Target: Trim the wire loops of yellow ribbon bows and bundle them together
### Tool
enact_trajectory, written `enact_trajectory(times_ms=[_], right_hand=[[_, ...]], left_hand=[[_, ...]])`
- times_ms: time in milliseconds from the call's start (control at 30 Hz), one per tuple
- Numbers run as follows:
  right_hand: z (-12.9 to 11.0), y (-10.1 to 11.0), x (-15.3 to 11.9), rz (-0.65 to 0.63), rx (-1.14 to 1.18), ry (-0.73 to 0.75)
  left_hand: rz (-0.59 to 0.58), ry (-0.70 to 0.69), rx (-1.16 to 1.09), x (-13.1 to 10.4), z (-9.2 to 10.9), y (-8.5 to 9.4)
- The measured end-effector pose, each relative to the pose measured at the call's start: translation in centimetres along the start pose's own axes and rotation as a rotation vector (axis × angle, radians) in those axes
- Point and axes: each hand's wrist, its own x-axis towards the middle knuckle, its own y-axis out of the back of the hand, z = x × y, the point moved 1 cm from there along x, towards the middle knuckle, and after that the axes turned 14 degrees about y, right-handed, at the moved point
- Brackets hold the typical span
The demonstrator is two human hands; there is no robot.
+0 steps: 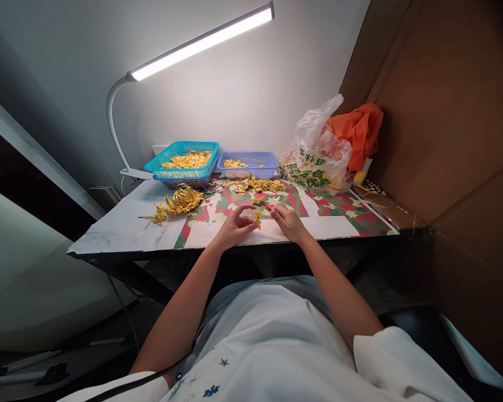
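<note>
Two hands work before the blue-violet basket (248,162): the left hand (236,227) pinches a small gold flower (257,219), the right hand (288,223) grips a thin dark tool (265,206). Left of that basket sits a turquoise basket (151,166).

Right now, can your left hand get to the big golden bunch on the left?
Probably yes: the left hand is near the golden bunch, with nothing standing between them. But it pinches a small gold flower, which it might have to put down first.
</note>
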Motion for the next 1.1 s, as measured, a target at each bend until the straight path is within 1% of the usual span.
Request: enact_trajectory(times_ms=[300,500,833,1100], right_hand=[[-0.1,-0.1,0.0,-0.073,0.065,0.034],[-0.3,-0.4,-0.1,-0.137,0.010,0.024],[-1.2,-0.1,-0.1,-0.161,-0.115,-0.063],[-1.1,-0.1,-0.1,-0.179,-0.113,-0.040]], left_hand=[[0.013,-0.044,0.029,0.3,-0.1,0.0],[0.038,-0.060,0.053,0.4,-0.2,0.0],[0.113,-0.097,0.119,0.2,-0.1,0.0],[0.101,-0.101,0.144,0.0,0.2,0.0]])
